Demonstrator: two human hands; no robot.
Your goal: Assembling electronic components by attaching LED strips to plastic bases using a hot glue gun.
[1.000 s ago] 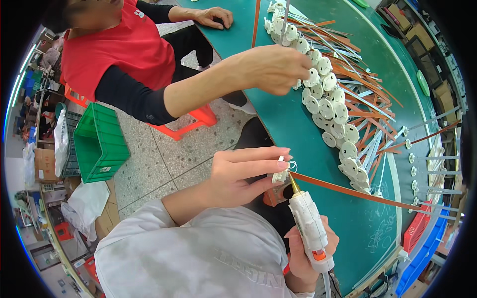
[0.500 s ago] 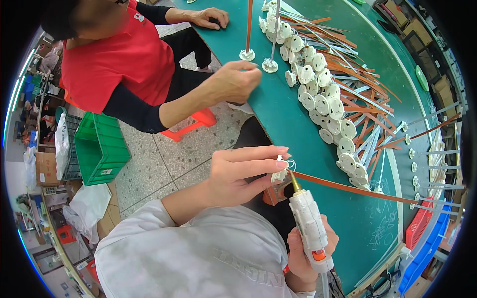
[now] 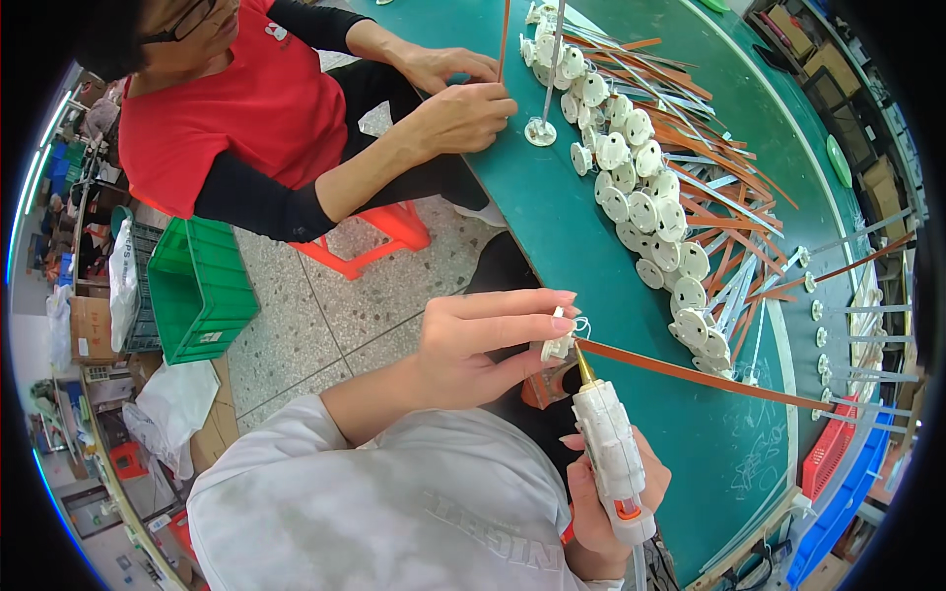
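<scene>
Right hand [image 3: 616,488] was nearest the camera, at the lower edge, wrapped around a white glue gun [image 3: 613,453]; grip closed on its body, brass nozzle pointing up and away. Nozzle tip sat just under a small white disc piece [image 3: 557,345].

Left hand [image 3: 483,345] held that disc piece in a pinch between thumb and fingertips, above the bench edge. A long brown strip [image 3: 705,374] ran from the disc piece out to the right over the green bench [image 3: 581,256]; the strip's near end met the disc at the pinch, right by the nozzle.

Further out on the bench: a row of white discs [image 3: 641,207] with brown and grey strips attached, laid in an overlapping fan along the curve.

Far end: a co-worker in a red shirt [image 3: 236,108] sat on an orange stool [image 3: 370,236], one hand [image 3: 463,113] resting on the bench edge near an upright disc-and-strip assembly [image 3: 542,123]. Green crate [image 3: 197,286] stood on the floor beside the stool.
</scene>
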